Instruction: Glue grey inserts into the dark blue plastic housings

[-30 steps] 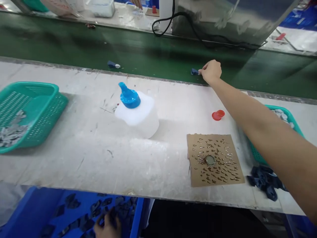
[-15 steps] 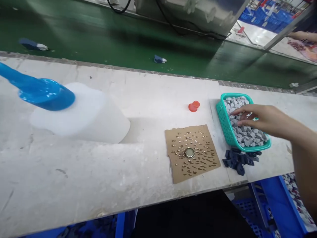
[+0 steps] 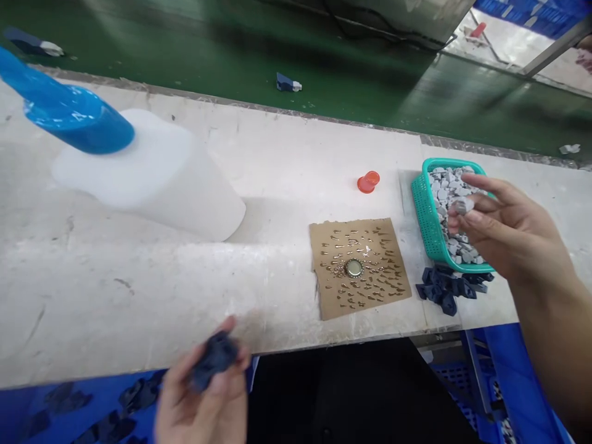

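Note:
Between the thumb and fingers of my right hand [image 3: 509,228] is a small light-grey piece [image 3: 463,205], held above the green basket [image 3: 428,222]. That basket is filled with similar grey pieces [image 3: 444,185]. My left hand [image 3: 206,394], slightly blurred, grips a dark-blue moulded piece [image 3: 215,359] at the table's front edge. More dark-blue pieces [image 3: 446,288] lie in a pile in front of the basket. A brown cardboard sheet [image 3: 330,302] covered in glossy drops lies left of the pile, with a bottle cap [image 3: 354,267] on it.
A large white bottle [image 3: 185,179] with a blue top [image 3: 87,123] leans across the left. A red plastic piece [image 3: 369,182] stands behind the cardboard. Beyond the table runs a green belt [image 3: 222,61] carrying a few blue-and-white pieces [image 3: 287,82]. Blue bins [image 3: 28,401] sit below the front edge.
My right hand has lifted from the basket with a grey piece in its fingers. My left hand has come into view at the bottom, holding a dark-blue piece. The camera view has shifted.

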The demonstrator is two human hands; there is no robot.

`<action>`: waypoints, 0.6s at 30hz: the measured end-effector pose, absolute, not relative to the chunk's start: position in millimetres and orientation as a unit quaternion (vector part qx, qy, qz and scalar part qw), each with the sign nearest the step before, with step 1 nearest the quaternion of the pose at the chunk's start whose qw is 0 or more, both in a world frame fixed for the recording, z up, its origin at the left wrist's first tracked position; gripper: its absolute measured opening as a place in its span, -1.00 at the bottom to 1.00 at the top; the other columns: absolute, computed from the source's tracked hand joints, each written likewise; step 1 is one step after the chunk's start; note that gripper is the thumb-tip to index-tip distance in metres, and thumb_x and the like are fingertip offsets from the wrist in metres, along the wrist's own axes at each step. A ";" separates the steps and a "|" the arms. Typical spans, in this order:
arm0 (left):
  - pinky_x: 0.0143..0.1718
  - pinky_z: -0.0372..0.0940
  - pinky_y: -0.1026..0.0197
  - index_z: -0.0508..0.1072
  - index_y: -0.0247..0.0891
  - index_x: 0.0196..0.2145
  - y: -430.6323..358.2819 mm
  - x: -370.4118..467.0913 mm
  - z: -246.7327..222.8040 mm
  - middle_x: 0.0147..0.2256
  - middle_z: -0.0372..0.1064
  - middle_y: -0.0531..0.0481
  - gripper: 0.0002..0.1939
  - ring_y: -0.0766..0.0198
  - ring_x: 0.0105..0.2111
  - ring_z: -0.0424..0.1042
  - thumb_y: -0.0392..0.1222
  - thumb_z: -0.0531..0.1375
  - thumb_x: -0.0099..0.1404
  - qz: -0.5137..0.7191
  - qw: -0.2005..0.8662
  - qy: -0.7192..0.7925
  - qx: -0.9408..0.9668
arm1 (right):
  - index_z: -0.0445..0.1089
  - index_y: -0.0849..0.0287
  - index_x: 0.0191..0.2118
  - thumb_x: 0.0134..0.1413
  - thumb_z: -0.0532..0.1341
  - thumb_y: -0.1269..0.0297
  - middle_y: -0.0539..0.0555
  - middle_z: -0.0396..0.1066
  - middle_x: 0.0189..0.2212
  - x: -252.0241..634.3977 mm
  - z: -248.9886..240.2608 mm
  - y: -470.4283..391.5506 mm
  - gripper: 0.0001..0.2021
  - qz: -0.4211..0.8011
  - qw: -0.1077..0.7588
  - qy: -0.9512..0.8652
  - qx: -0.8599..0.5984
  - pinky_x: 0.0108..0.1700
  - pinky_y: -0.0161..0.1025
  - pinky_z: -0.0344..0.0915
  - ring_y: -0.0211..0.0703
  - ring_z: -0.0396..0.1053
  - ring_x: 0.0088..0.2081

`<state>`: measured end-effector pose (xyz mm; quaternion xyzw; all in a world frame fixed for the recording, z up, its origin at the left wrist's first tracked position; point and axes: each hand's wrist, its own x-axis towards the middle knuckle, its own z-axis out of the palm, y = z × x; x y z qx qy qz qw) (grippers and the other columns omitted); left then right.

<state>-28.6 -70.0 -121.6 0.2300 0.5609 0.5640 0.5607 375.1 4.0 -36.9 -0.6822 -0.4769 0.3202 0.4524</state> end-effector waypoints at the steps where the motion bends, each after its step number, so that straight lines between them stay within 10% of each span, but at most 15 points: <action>1: -0.23 0.53 0.28 0.62 0.26 -0.15 -65.6 -15.2 -114.7 -0.01 0.64 0.18 -0.67 0.29 -0.26 0.61 -0.22 0.41 0.20 0.562 0.597 0.527 0.223 | 0.50 -0.14 0.11 -0.01 0.48 0.04 -0.02 0.45 -0.29 366.0 -36.3 2.9 -0.48 0.371 0.457 -0.459 -0.665 -0.23 -0.28 0.52 -0.26 0.50 -0.28; 9: -0.14 0.51 0.42 0.68 -0.02 -0.19 -40.4 49.4 -103.3 0.03 0.46 0.03 -0.91 0.44 -0.23 0.58 -0.17 0.36 0.36 0.502 0.753 0.355 0.233 | 0.44 0.02 -0.31 -0.06 0.50 0.04 -0.06 0.50 -0.37 310.0 -43.7 -7.2 -0.69 0.578 0.429 -0.331 -0.610 -0.39 -0.50 0.45 -0.37 0.45 -0.43; 18: -0.27 0.50 0.48 0.69 -0.08 -0.24 -28.3 58.6 -104.8 -0.17 0.63 0.07 -0.85 0.48 -0.36 0.60 -0.20 0.48 0.21 0.459 0.856 0.222 0.082 | 0.51 -0.12 -0.20 0.10 0.42 -0.02 -0.06 0.46 -0.48 293.2 -55.5 -18.4 -0.79 0.589 0.396 -0.372 -0.599 -0.49 -0.36 0.44 -0.30 0.38 -0.55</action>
